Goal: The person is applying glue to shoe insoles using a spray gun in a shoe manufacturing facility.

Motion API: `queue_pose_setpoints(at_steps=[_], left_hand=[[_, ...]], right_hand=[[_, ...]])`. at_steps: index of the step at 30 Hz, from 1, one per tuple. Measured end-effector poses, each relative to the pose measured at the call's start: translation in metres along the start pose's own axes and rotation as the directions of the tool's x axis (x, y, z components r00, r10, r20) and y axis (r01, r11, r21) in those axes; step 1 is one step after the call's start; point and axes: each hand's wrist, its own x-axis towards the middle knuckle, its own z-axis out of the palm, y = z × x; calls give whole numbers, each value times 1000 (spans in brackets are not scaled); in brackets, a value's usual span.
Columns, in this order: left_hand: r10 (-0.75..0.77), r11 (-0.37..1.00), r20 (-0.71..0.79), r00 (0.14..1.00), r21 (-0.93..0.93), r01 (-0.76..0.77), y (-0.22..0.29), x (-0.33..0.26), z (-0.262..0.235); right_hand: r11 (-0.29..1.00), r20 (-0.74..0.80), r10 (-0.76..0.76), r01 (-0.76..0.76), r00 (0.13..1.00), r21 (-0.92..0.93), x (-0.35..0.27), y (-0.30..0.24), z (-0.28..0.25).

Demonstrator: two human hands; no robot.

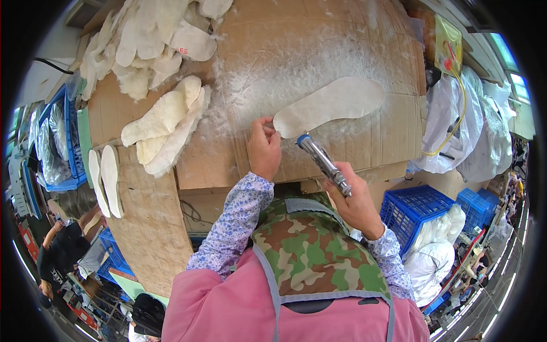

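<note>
A cream-coloured insole lies pale, smooth side up on the cardboard, its narrower end toward me. My left hand grips that end's left edge between thumb and fingers. In my right hand is a shiny silver, tube-shaped tool with a blue collar, which looks like a handheld trimmer. Its blue end points up and left, close to the insole's lower edge near my left fingertips. I cannot tell whether they touch. White wool fluff is scattered around the insole.
Several fleece insoles are heaped in a pile at the far left. Nearer lies a small stack of fleece insoles, with two slim white insoles on a side board. A blue crate stands right; plastic bags hang beside the table.
</note>
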Motion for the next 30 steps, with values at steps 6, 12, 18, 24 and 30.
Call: queue_pose_setpoints(at_steps=[6, 12, 18, 24, 30], left_hand=[[-13, 1000, 25, 1000, -26, 14, -1, -1, -1], [-13, 999, 38, 999, -49, 14, 4, -3, -2], [-64, 994, 12, 998, -91, 65, 10, -5, -1], [-77, 992, -3, 997, -100, 76, 10, -5, -1], [-55, 989, 37, 998, -132, 59, 8, -5, -2]], right_hand=[[1000, -92, -5, 5, 996, -2, 5, 5, -9], [1000, -139, -16, 16, 990, -2, 8, 9, -17], [999, -142, 30, -27, 989, 24, 9, 7, -26], [992, -190, 100, -83, 977, 93, 4, 1, -36], [998, -203, 56, -53, 978, 21, 7, -3, -44]])
